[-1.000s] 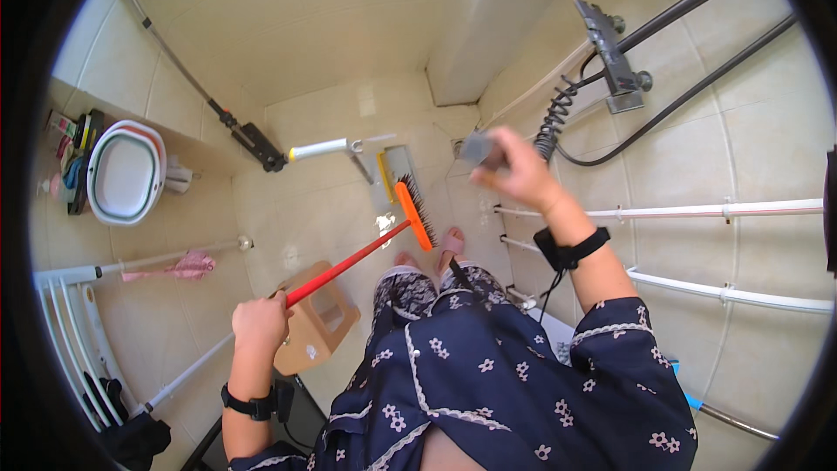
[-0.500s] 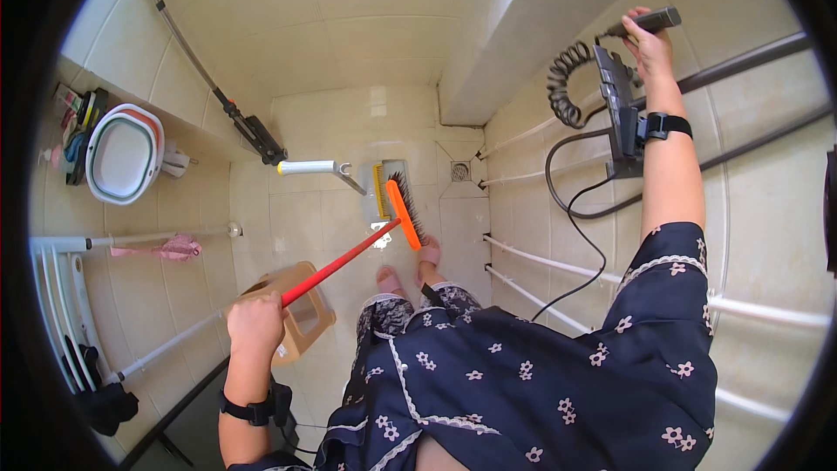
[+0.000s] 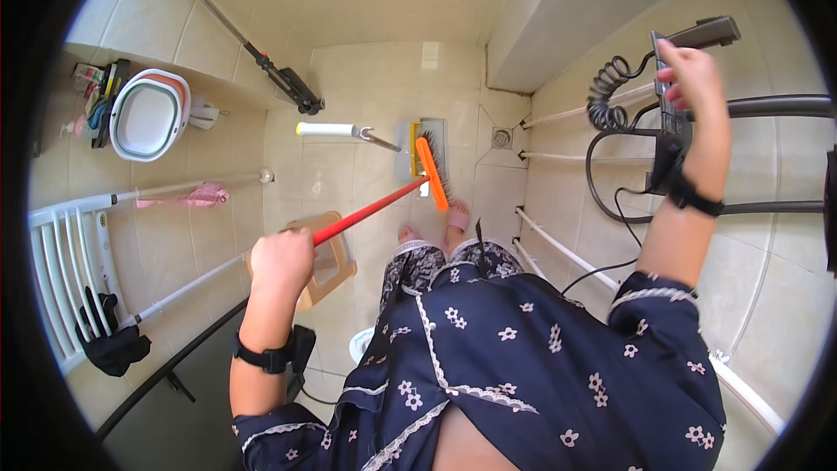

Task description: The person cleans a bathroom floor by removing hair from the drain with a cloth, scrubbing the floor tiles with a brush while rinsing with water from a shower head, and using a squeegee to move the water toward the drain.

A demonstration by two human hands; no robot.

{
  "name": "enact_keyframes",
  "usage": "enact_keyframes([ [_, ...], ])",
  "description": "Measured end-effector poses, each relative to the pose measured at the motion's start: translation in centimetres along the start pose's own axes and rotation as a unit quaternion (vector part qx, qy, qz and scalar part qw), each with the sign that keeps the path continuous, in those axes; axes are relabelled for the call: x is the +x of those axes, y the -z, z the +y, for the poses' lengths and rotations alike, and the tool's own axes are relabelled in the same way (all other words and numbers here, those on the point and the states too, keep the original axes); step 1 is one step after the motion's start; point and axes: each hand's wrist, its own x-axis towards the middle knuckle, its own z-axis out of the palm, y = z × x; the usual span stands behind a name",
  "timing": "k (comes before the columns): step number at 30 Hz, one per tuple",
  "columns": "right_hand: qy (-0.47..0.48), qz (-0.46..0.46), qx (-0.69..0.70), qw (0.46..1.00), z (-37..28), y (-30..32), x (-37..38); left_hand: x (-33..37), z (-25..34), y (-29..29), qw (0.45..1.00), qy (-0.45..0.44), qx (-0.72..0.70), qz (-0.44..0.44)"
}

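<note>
My left hand is closed around the red handle of a broom. Its orange head with dark bristles rests against a grey dustpan with a yellow comb edge, on the tiled floor. From the dustpan rises a metal handle with a white grip. At the right wall my right hand is lifted, empty, fingers loosely apart. Just beyond it a dark grey spray handset sits at its wall bracket, a coiled hose beside it.
A tan plastic stool stands left of my legs. Along the left wall are a collapsible basin, a mop and a white rack. White pipes and dark bars line the right wall. A floor drain lies ahead.
My right hand has let go of the spray handset, which now stays at the bracket, and has drawn back from it. The left hand keeps its hold on the broom. The whole view has shifted.
</note>
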Motion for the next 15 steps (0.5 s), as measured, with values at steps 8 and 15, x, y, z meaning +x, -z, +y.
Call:
enact_keyframes([
  [8, -0.143, -0.633, 0.209, 0.732, 0.5, -27.0, -15.4, 7.8, 7.2, 7.5, 0.995, -0.095, 0.021, -0.007],
  [15, -0.376, -0.484, 0.572, 0.546, -0.7, -33.2, -19.5, 7.5, 7.7, 8.3, 0.979, -0.201, -0.023, -0.034],
])
